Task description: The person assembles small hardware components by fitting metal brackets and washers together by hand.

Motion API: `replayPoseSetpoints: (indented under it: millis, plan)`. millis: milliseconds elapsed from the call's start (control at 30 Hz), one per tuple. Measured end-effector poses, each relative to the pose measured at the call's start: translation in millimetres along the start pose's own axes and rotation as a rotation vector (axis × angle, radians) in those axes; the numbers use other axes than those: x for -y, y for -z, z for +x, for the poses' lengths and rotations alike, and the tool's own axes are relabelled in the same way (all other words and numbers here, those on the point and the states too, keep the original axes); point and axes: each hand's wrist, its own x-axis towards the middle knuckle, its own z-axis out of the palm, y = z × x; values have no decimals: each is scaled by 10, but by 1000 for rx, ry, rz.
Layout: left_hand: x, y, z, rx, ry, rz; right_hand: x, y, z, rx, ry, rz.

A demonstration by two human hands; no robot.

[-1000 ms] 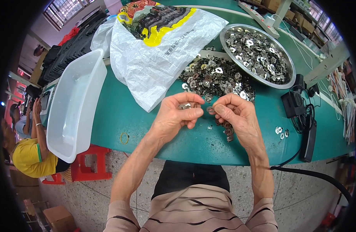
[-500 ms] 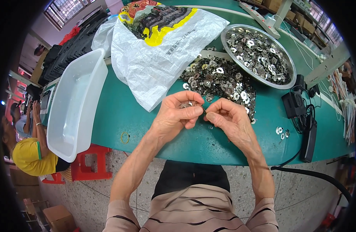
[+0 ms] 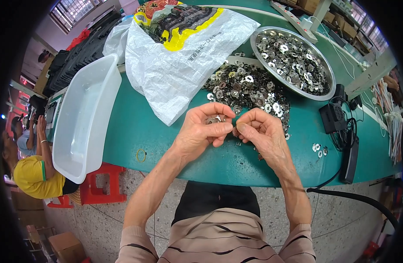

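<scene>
Above the green table [image 3: 131, 131], my hands meet fingertip to fingertip. My left hand [image 3: 193, 133] is curled around several small shiny metal discs [image 3: 216, 119], its thumb and forefinger pinched at the tips. My right hand [image 3: 267, 138] is closed too, thumb against forefinger close to the left fingertips; whatever it pinches is too small to make out. Just beyond the hands lies a heap of stamped metal discs with cut-out centres [image 3: 236, 87]. A round steel bowl [image 3: 320, 98] filled with similar discs rests at the heap's right.
A white woven bag [image 3: 162, 81] lies left of the heap, beside a translucent plastic tub [image 3: 106, 74]. To the right are a few loose discs [image 3: 317, 150], a black power adapter [image 3: 332, 118] and cables. A yellow ring [image 3: 141, 155] lies near the front edge. Another person [image 3: 37, 177] sits far left.
My fingertips have shifted slightly to the right. The dark sliver seen between them earlier no longer shows. The heap, bowl and bag stay in place.
</scene>
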Motion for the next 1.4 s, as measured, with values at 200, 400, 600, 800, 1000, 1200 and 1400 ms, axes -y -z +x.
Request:
replayPoseSetpoints:
  millis: [200, 400, 600, 800, 1000, 1200, 1400]
  plan:
    - [23, -59, -13, 58, -94, 212, -16, 71, 3, -23, -48, 77]
    - [62, -46, -1, 13, -128, 373, 4, 64, -8, -6, -68, 127]
    - [30, 3, 4, -66, -30, 71, 48, 54, -33, 24, -39, -55]
    - [29, 57, 35, -58, 24, -34, 67, 215, -29, -63, 141, -645]
    - [-15, 85, 25, -72, 9, -86, 146, 301, -177, -57, 292, -977]
    - [18, 98, 39, -68, 14, -66, 75, 234, -198, -13, 324, -1081]
    - [-16, 53, 26, -60, 20, -65, -51, 196, -100, -142, 343, -881]
